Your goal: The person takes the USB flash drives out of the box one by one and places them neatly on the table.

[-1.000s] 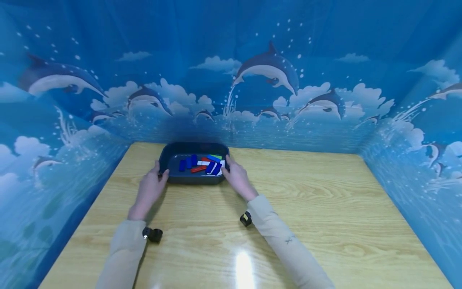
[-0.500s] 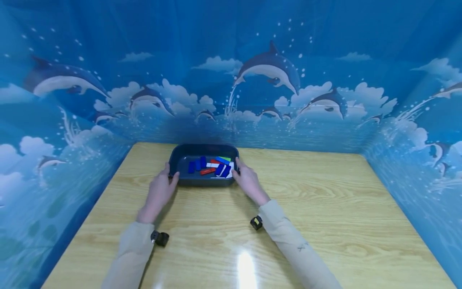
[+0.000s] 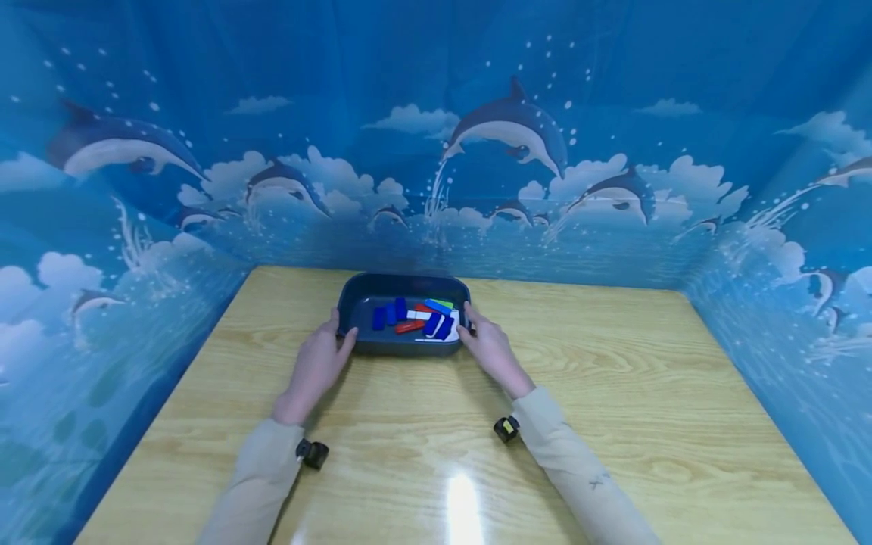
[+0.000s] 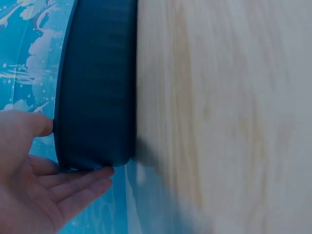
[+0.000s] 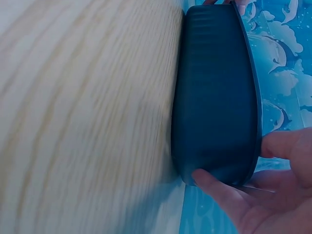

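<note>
A dark blue rectangular bin (image 3: 409, 349) is near the back edge of the table, with a person's hand at each end. The left hand (image 3: 315, 369) grips its left end; in the left wrist view the thumb (image 4: 41, 124) is at the rim and the fingers lie along the end wall. At the opposite end the right hand (image 3: 496, 354) holds the bin the same way, one fingertip low on the wall (image 5: 217, 97) in the right wrist view. Inside lie several dark blue pieces (image 3: 379, 318), red pieces (image 3: 409, 327), white pieces (image 3: 418, 315) and a green piece (image 3: 445, 304).
The wood-grain table (image 3: 613, 378) extends in front of the bin and to its right. A blue curtain (image 3: 381, 166) printed with dolphins closes off the back and both sides. Small black cameras (image 3: 312, 454) sit at both wrists.
Both hands and the bin have shifted to the right along the back of the table, and slightly nearer. The pieces inside have travelled along with the bin, in the same arrangement.
</note>
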`<state>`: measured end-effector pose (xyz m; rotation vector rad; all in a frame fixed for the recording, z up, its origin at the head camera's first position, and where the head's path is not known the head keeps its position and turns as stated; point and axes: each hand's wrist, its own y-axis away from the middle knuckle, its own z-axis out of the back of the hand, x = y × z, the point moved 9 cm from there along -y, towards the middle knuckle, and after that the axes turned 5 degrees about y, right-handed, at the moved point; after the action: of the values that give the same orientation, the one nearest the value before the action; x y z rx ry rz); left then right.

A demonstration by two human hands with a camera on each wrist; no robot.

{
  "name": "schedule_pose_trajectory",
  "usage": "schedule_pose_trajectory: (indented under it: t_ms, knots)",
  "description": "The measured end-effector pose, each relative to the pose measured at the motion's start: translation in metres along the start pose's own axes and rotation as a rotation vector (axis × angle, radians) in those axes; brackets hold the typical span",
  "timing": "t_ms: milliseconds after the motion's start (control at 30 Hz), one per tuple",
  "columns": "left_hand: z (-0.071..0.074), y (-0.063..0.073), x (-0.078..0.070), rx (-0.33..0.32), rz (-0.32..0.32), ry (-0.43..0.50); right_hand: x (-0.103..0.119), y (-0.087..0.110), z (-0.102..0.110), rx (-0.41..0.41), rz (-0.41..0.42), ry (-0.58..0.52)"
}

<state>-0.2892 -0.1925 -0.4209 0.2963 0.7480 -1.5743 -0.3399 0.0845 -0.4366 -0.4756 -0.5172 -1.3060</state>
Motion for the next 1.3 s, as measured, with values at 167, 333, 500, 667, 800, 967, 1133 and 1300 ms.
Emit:
schedule_pose_trajectory:
  t_ms: [167,333,500,667,800,967,1133,1300]
  knots:
    - [-0.005,0.002,-0.009,-0.002,-0.018,-0.002,-0.009,0.006,0.005,0.015,-0.014,-0.016]
    - [-0.013,0.003,-0.017,0.015,-0.026,0.021,-0.019,0.013,0.011,0.024,-0.044,-0.014]
    - [-0.021,0.004,-0.025,0.028,-0.048,0.028,-0.028,0.02,0.021,0.019,-0.054,0.002]
    - [-0.027,0.006,-0.034,0.035,-0.064,0.035,-0.037,0.027,0.028,0.02,-0.061,-0.011]
    - [-0.031,0.008,-0.043,0.045,-0.073,0.022,-0.044,0.032,0.033,0.019,-0.067,-0.004]
    - [-0.036,0.011,-0.049,0.07,-0.058,0.015,-0.05,0.037,0.039,0.014,-0.069,-0.002]
    - [-0.039,0.013,-0.053,0.072,-0.055,0.029,-0.054,0.04,0.042,0.019,-0.07,-0.02]
    - [-0.039,0.019,-0.055,0.064,-0.05,0.009,-0.057,0.044,0.041,0.027,-0.076,-0.058]
